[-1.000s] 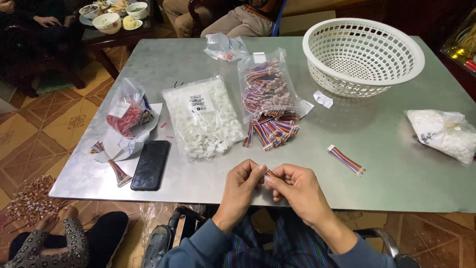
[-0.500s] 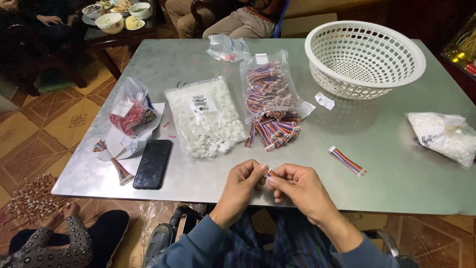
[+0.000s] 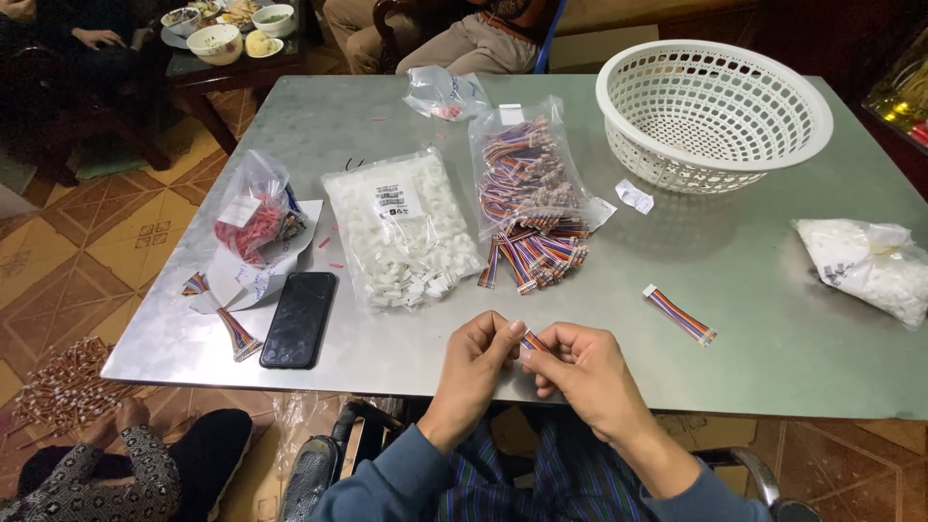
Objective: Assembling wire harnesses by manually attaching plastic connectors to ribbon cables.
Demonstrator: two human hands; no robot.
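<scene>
From where I watch, both hands meet at the near edge of the grey metal table [image 3: 735, 290], just above its rim. The left hand [image 3: 478, 362] and the right hand [image 3: 580, 372] each pinch an end of a short multicoloured ribbon cable [image 3: 533, 340], fingertips closed tight on it, so only a small striped piece shows between them. Just beyond the hands lies an open clear bag of white plastic connectors [image 3: 401, 227], some spilled at its mouth, and beside it to the right a clear bag of striped cables [image 3: 527, 188] with a fan of them lying loose at its opening. A single finished-looking striped cable [image 3: 680, 314] lies alone on the table to the right of the hands, apart from them. Further right sits another bag of white parts [image 3: 865, 266], and behind it a white perforated basket [image 3: 713, 111]. To the left I see a black phone [image 3: 300, 319] lying flat, a small bag of red pieces [image 3: 256, 208] on a sheet of paper, and a stray cable [image 3: 237, 333] near the table's edge. Another person crouches on the tiled floor at lower left.
</scene>
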